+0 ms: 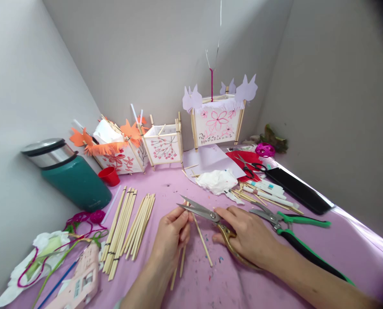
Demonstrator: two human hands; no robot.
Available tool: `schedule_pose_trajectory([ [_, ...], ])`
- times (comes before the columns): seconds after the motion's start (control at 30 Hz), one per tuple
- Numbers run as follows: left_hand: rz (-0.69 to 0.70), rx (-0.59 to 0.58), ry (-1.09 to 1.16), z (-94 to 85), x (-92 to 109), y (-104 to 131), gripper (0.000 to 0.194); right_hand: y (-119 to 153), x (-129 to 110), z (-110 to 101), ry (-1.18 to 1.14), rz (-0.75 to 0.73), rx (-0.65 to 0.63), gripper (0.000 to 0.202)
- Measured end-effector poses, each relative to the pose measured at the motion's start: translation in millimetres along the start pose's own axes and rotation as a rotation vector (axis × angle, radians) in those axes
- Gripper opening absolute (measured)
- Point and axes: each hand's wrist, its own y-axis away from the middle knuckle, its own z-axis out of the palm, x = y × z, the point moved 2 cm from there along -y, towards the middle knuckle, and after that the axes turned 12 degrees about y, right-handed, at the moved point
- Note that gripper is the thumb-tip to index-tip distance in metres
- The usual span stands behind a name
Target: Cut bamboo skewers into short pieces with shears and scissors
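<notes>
My left hand [175, 229] is closed around thin wooden sticks [182, 262], whose lower ends hang out below it. In my right hand [247, 231] is a pair of scissors [223, 227] with gold-coloured handles. Their blades are parted and cross just above my left fingertips, at the upper tip of the sticks; whether the blades touch the wood I cannot tell. A single loose stick [203, 242] lies on the cloth between my hands. Green-handled pruning shears [291, 231] rest beside my right hand.
Bundled sticks [119, 231], a pink glue gun [82, 279] and a teal bottle [75, 180] are at the left. Paper lanterns [164, 148] stand behind. Crumpled white paper [218, 181], black scissors [249, 166], markers [270, 195] and a black phone-like slab [297, 189] lie at the right.
</notes>
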Motion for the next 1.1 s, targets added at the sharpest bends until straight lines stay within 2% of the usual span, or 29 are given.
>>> schedule_pose_trajectory([
  [0.2, 0.011, -0.023, 0.029, -2.5, -0.1, -1.1, 0.026, -1.1, 5.2, 1.4, -0.047, -0.023, 0.022, 0.045],
  [0.37, 0.022, -0.034, 0.043, -3.2, 0.8, -3.3, 0.025, -1.9, 8.5, -2.9, -0.126, -0.031, -0.015, 0.04],
  [0.7, 0.016, 0.008, 0.019, 1.0, 0.9, -0.5, 0.023, -1.3, -0.2, -2.3, -0.013, -0.012, 0.006, 0.057],
  [1.1, 0.011, -0.017, 0.035, -0.9, 0.7, -0.8, 0.023, -1.5, 5.5, 3.8, -0.028, -0.033, 0.012, 0.043],
])
